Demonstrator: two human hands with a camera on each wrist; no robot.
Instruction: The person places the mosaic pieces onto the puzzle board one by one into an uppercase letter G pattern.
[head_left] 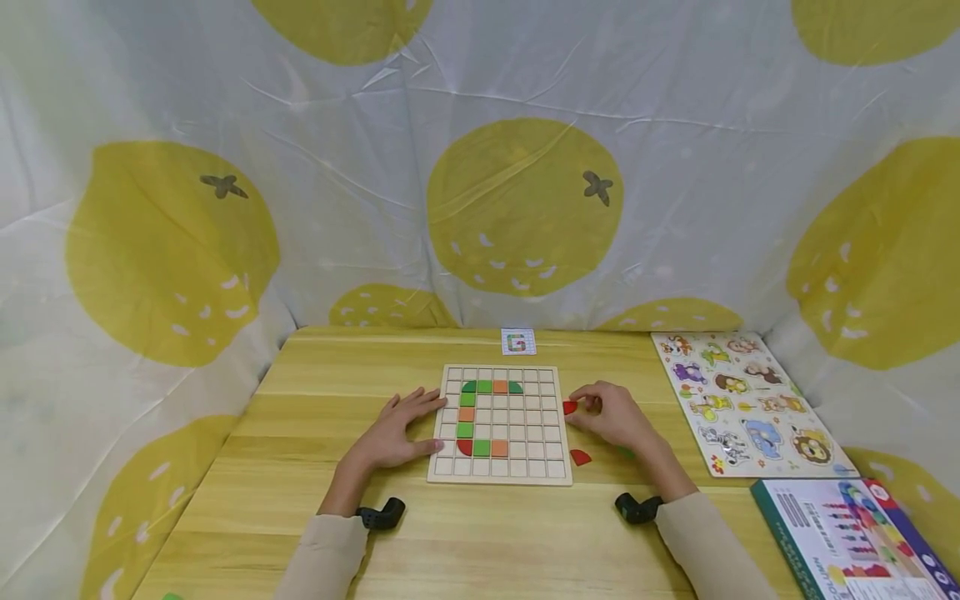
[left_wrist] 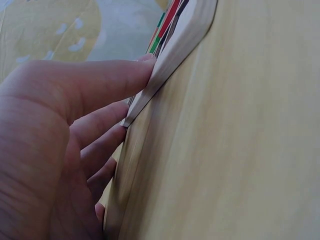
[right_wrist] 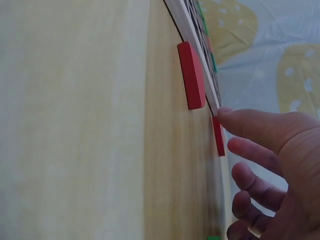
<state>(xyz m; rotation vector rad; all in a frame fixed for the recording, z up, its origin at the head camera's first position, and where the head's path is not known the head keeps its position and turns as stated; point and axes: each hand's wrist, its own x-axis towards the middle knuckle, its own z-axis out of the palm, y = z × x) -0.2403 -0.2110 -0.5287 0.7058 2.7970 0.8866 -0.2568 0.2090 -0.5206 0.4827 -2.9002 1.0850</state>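
Observation:
A square wooden grid board (head_left: 532, 475) lies on the table, with green, orange and red pieces forming a C-like outline. My left hand (head_left: 397, 432) rests at its left edge, fingers extended and the thumb (left_wrist: 135, 75) on the rim. Beside the right edge, my right hand (head_left: 611, 414) has thumb and index finger around a red quarter-circle piece (head_left: 570, 407), also visible by the thumb tip in the right wrist view. A second red quarter-circle piece (head_left: 580, 457) lies closer to me. Part of a green piece (head_left: 626, 452) shows under the right wrist.
Behind the board lies a small pattern card (head_left: 518, 342). An animal puzzle board (head_left: 720, 358) is at the right, with a colourful box (head_left: 817, 533) in front of it. Another green bit (head_left: 172, 597) shows at the bottom left. A lemon-print curtain (head_left: 360, 208) surrounds the table.

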